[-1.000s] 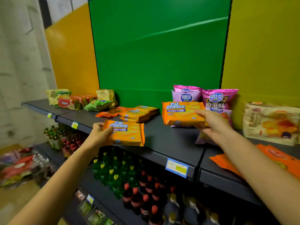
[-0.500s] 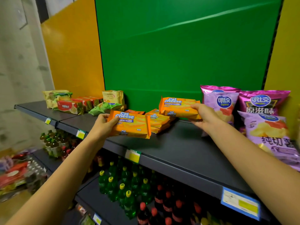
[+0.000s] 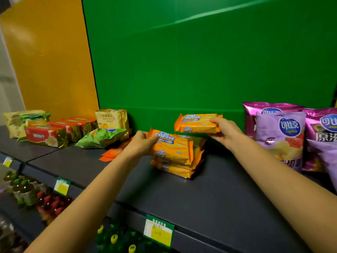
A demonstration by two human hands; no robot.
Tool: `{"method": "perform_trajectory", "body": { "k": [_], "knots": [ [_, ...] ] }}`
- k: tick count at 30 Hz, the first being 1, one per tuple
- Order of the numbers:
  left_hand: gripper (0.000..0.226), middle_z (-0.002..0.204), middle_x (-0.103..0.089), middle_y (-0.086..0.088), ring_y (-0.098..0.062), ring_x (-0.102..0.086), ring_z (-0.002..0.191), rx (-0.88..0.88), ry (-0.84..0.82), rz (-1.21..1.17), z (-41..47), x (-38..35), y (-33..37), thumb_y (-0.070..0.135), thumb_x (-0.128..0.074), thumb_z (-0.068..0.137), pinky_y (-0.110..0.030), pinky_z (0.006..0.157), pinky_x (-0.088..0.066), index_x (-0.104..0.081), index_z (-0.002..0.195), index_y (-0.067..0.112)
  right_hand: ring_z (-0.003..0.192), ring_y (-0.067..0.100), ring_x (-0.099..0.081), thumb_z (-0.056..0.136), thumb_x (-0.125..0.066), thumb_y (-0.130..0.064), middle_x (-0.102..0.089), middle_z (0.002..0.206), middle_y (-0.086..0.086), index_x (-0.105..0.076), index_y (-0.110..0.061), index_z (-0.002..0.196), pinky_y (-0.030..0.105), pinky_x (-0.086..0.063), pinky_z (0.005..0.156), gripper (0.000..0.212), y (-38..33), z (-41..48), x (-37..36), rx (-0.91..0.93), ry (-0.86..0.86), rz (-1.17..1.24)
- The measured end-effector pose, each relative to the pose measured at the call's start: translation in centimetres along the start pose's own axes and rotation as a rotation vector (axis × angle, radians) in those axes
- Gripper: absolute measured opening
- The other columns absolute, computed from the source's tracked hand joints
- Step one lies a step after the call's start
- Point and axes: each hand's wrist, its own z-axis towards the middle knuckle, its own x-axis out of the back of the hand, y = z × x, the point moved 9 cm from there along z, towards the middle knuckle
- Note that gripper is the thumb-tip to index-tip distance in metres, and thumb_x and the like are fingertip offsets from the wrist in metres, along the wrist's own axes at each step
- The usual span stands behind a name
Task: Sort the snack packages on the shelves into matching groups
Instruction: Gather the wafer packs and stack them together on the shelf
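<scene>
A flat, matte dark-grey shelf (image 3: 209,194) is seen running across the view, backed by smooth green and yellow panels. At the right, puffy purple and pink chip bags (image 3: 280,137) of glossy foil are stood upright. At the far left, crinkled red and gold foil packs (image 3: 47,135), a green bag (image 3: 100,136) lying flat and upright pale-yellow packets (image 3: 111,119) are grouped.

Mid-shelf, a stack of orange wafer packs (image 3: 178,165) is noted: flat, rectangular, shiny film with crimped ends.

A pack (image 3: 171,145) lying on top of the stack is gripped at its left end by the left hand (image 3: 140,143), fingers closed on it. A second wafer pack (image 3: 196,123) is held in the air above and behind the stack, pinched at its right end by the right hand (image 3: 226,132).

Thin orange sachets (image 3: 111,154) are lying flat just left of the stack.
</scene>
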Motion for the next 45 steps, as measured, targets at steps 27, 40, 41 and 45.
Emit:
{"method": "perform_trajectory", "body": {
  "k": [27,40,41,45],
  "knots": [
    [0.061,0.122,-0.065,-0.012,-0.024,-0.064,0.104,0.18,-0.663,-0.249,5.9,-5.6,-6.0,0.056,-0.045,0.086,-0.035,0.092,-0.048,-0.054,0.126,0.011,0.079,0.017,-0.056,0.098,-0.036,-0.038,-0.061,0.072,0.001,-0.057,-0.011,0.087,0.032,-0.045,0.079,0.036,6.4,-3.8,-2.1,-0.07,0.207,-0.326],
    [0.06,0.116,-0.067,-0.012,-0.026,-0.067,0.097,0.225,-0.662,-0.31,5.7,-7.5,-7.4,0.055,-0.048,0.085,-0.038,0.08,-0.055,-0.048,0.132,0.017,0.084,0.016,-0.065,0.096,-0.035,-0.045,-0.069,0.113,0.007,-0.06,-0.015,0.118,0.029,-0.051,0.072,0.045,10.0,-5.0,-4.1,-0.111,0.127,-0.192],
    [0.058,0.111,-0.069,-0.013,-0.025,-0.069,0.091,0.216,-0.67,-0.308,6.1,-7.4,-7.2,0.055,-0.046,0.086,-0.038,0.08,-0.054,-0.052,0.128,0.016,0.086,0.015,-0.064,0.096,-0.033,-0.047,-0.07,0.106,0.003,-0.064,-0.016,0.11,0.028,-0.05,0.075,0.047,9.6,-4.9,-4.0,-0.103,0.113,-0.218],
    [0.045,0.076,-0.074,-0.006,-0.018,-0.07,0.065,0.177,-0.673,-0.369,7.7,-6.7,-5.1,0.049,-0.036,0.093,-0.031,0.076,-0.048,-0.059,0.089,0.011,0.132,0.015,-0.041,0.088,-0.038,-0.06,-0.044,0.147,0.003,-0.043,-0.017,0.14,0.038,-0.027,0.115,0.067,7.3,-4.0,-1.7,-0.069,0.197,-0.255]
  ]
}}
